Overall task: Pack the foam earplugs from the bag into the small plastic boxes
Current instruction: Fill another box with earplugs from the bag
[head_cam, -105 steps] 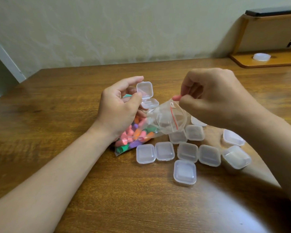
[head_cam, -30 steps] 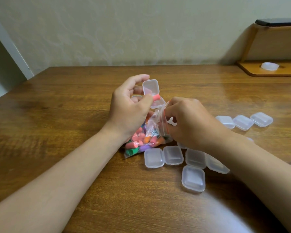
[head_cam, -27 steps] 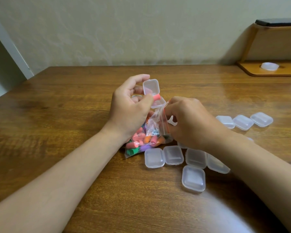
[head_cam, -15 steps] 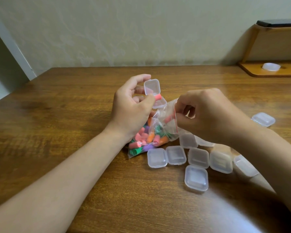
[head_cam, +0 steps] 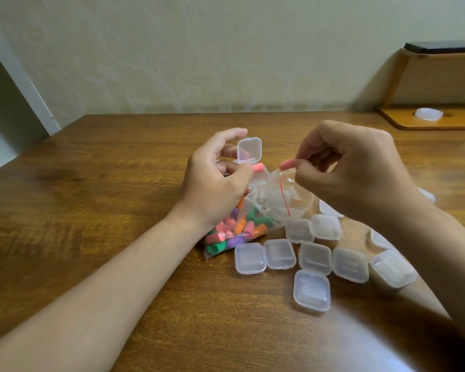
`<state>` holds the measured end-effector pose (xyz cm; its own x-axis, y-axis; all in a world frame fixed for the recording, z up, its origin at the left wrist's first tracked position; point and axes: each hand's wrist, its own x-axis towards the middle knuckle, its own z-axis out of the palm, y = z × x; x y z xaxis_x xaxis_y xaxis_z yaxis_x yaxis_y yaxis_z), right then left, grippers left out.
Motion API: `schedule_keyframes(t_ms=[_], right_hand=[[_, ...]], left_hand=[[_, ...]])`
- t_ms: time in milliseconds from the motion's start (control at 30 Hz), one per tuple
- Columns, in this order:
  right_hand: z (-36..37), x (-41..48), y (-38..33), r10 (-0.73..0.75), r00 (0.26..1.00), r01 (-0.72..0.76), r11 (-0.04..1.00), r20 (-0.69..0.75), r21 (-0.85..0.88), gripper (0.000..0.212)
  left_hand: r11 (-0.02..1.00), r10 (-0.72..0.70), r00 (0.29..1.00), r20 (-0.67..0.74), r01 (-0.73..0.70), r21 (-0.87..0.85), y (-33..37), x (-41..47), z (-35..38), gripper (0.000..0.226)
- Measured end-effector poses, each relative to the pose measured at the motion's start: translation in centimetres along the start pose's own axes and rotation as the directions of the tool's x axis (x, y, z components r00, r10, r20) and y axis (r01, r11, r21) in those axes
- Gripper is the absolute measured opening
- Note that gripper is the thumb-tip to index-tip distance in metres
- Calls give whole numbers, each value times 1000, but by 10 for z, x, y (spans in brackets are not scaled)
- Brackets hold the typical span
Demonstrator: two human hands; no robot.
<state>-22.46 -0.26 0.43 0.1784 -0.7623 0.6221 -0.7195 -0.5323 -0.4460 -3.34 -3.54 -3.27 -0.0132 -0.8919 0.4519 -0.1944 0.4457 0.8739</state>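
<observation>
While the left hand point(head_cam: 215, 181) is gripping an open box point(head_cam: 249, 154) with one pink earplug point(head_cam: 258, 167) poking from its base, the right hand point(head_cam: 355, 173) is pinching a second earplug point(head_cam: 287, 165) just above the bag's mouth, near that box. The bag point(head_cam: 255, 224) is lying on the surface point(head_cam: 105, 183) beneath both hands, holding many coloured plugs. Closed boxes point(head_cam: 312, 289) are sitting beside it, apparently empty, so the packing is looking barely begun, with nearly every box waiting to be filled.
</observation>
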Motion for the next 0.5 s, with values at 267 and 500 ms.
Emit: schedule_keyframes(t_ms=[267,500], right_hand=[[12,-1,5,-171,985,171,985,-25,-5,10],[23,-1,6,-268,961,269,963,65,-2,12]], left_hand=[[999,13,998,56,-10,-45,-2,-1,1,36],[997,33,995,93,-25,-76,-2,0,0,30]])
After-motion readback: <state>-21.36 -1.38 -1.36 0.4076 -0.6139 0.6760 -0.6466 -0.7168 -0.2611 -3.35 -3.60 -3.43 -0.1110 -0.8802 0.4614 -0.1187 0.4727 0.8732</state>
